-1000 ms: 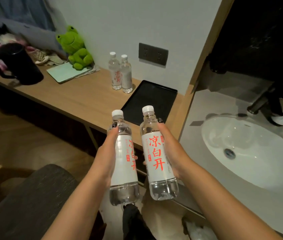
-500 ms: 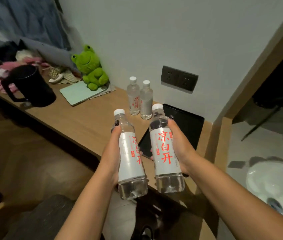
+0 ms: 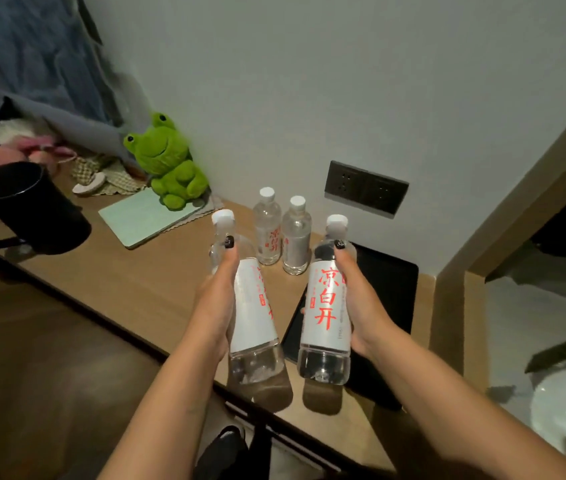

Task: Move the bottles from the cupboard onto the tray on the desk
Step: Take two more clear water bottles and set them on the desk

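At the centre of the frame, the left hand (image 3: 217, 306) grasps 1 water bottle (image 3: 254, 306) and the right hand (image 3: 361, 303) grasps another bottle (image 3: 326, 303), both held above the wooden desk (image 3: 136, 289). The black tray (image 3: 392, 299) lies right of centre, partly behind the right bottle. 2 more bottles (image 3: 281, 233) stand upright just above, left of the tray, near the wall.

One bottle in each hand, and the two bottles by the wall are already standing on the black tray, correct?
Not quite. The head view shows the two bottles by the wall standing on the bare desk, just left of the black tray. The rest holds: the left hand and right hand each grip one bottle.
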{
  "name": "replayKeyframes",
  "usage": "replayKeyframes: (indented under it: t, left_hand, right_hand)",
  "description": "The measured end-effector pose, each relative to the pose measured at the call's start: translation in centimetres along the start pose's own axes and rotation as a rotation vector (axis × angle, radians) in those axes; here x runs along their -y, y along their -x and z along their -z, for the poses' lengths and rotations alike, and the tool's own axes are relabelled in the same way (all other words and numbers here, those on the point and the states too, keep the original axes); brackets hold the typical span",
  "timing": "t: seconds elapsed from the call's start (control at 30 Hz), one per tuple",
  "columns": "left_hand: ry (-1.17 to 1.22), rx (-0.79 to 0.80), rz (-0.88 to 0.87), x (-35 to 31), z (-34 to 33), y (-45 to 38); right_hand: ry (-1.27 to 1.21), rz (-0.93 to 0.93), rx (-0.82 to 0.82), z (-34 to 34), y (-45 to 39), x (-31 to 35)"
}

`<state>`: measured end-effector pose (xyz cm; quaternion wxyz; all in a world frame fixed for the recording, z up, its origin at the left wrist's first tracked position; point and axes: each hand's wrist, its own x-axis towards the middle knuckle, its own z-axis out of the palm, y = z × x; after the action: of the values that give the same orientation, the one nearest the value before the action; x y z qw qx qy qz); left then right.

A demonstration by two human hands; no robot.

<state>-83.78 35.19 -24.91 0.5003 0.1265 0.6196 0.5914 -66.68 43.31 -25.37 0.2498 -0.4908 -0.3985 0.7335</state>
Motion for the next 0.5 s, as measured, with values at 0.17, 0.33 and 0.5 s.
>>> replayKeyframes:
  t: [0.17,0.33,0.5]
  left_hand:
    - [-0.150,0.019,-0.109,-2.3,0.3,-5.4]
    - [-0.362,0.029,-0.153,-4.3,2.1,-10.6]
    - [-0.528,0.172,-0.182,-5.1,3.9,-15.4]
  right_hand:
    - [0.071,0.062,-0.171,-2.2,-3.6,0.1]
    - [0.158,0.122,-0.319,-4.9,-7.7,-0.1]
    - [0.285,0.193,-0.451,-7.4,-10.6,-0.6]
